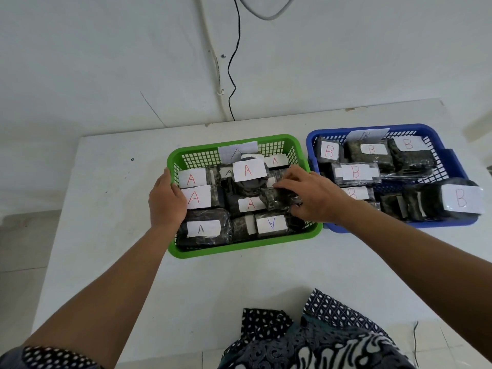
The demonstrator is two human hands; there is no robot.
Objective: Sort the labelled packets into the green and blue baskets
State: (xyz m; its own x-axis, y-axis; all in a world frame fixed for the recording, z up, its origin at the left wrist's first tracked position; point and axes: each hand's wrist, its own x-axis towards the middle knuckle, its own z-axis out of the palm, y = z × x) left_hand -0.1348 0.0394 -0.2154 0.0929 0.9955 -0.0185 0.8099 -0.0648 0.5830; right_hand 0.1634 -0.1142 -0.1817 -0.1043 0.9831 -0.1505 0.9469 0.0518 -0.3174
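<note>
A green basket (239,247) sits mid-table, filled with several dark packets bearing white "A" labels. To its right a blue basket (450,155) holds several dark packets labelled "B". My left hand (166,199) grips the green basket's left rim, thumb inside against an "A" packet (195,198). My right hand (311,194) reaches into the green basket's right side, with its fingers closed on a dark packet (274,197) whose label is hidden.
The baskets stand side by side on a white table (106,209) against a white wall. A black cable (233,75) hangs down the wall behind. Patterned dark clothing (306,339) shows at the near table edge.
</note>
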